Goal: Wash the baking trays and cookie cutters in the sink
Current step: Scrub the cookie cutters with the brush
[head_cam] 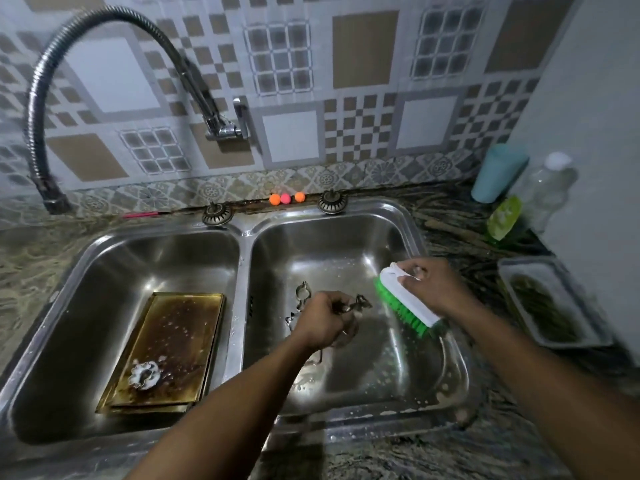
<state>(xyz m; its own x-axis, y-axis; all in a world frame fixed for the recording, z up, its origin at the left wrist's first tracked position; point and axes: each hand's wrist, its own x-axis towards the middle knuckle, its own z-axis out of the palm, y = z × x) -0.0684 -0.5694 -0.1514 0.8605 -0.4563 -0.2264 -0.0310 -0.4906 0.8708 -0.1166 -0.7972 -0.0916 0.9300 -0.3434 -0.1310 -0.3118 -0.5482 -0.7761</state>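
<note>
The left hand [325,318] is curling round a small metal cookie cutter [360,303], holding it up over the right basin of the sink [244,258] with one end sticking out toward the brush [405,306], which is leaving that edge free for the bristles. The right hand [433,285] is gripping the white back of the brush from above, its green bristles pointing down and toward the cutter, near it but apparently not touching. A second cutter [302,292] is lying on the basin floor just beyond the left hand (probably waiting its turn). In the left basin the baking trays [173,341] are lying stacked and flat, browned and spotted with suds. A foamy cutter [143,374] is sitting on the top one, seemingly parked there for rinsing. A green soap bottle [504,218] is standing on the tabletop [450,216], to the right of the sink.
</note>
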